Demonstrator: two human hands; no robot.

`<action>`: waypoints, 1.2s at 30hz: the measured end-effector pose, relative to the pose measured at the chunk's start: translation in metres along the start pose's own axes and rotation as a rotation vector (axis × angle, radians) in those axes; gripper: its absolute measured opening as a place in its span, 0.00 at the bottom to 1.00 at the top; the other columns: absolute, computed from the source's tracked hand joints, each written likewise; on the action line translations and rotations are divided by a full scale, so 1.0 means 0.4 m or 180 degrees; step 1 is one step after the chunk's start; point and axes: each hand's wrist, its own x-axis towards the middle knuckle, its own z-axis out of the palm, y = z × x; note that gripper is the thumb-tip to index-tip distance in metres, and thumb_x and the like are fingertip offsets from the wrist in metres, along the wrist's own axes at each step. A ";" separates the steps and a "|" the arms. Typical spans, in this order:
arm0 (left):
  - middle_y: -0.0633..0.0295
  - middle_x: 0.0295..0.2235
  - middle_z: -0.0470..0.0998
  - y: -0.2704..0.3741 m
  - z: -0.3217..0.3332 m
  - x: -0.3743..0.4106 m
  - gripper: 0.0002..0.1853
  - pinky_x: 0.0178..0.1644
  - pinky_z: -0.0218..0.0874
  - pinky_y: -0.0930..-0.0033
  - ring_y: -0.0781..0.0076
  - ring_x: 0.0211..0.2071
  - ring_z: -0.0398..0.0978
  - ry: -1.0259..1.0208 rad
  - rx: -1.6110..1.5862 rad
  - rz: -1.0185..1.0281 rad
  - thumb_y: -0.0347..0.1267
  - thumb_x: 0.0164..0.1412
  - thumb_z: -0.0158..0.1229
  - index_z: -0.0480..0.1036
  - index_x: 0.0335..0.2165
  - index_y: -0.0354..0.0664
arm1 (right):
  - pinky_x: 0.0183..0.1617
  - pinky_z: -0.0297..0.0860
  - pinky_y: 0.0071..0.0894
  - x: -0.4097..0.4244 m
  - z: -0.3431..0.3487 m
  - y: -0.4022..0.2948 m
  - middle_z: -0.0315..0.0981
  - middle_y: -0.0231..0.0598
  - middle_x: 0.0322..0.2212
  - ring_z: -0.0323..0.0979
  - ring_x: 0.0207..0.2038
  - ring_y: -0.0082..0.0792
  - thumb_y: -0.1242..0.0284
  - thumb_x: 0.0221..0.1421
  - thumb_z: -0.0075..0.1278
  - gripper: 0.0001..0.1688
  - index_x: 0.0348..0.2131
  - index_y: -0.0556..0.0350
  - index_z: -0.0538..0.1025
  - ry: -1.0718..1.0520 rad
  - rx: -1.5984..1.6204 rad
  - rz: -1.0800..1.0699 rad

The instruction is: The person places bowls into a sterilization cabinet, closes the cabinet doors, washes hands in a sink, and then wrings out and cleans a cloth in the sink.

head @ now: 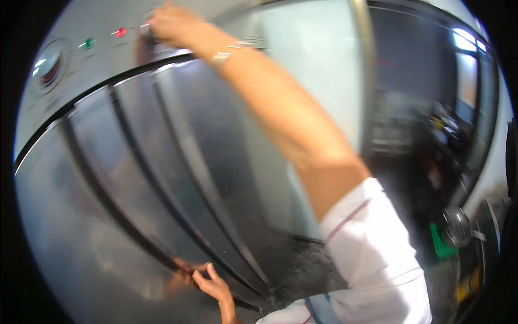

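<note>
At the top, my right hand [174,24] reaches across to a steel control panel [97,14]. Its fingers are closed around a dark knob [147,34], which they partly cover. Lower down, my left hand [214,283] is at a dark vertical strip [133,231] on a stainless-steel door front [89,210]. Thumb and forefinger touch or nearly touch the metal, which mirrors them; whether they grip an edge is unclear. A second, round shiny knob [48,65] sits farther left on the panel, beside a green indicator [87,43] and a lit red one [120,32].
A pale panel [315,81] stands right of the cabinet, beyond my outstretched arm. Dark, dirty floor [299,259] shows below. Farther right are a dark doorway or opening [408,73], a green object [443,247] and a round metal object [457,227]. Much is motion-blurred.
</note>
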 end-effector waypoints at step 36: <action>0.48 0.20 0.72 0.368 0.352 -1.137 0.12 0.26 0.61 0.58 0.53 0.23 0.70 -0.6042 0.0718 0.2636 0.33 0.47 0.50 0.69 0.20 0.32 | 0.23 0.71 0.35 -2.090 -1.956 -1.399 0.68 0.46 0.22 0.72 0.22 0.41 0.81 0.46 0.39 0.11 0.33 0.65 0.67 0.3764 -0.1302 0.8846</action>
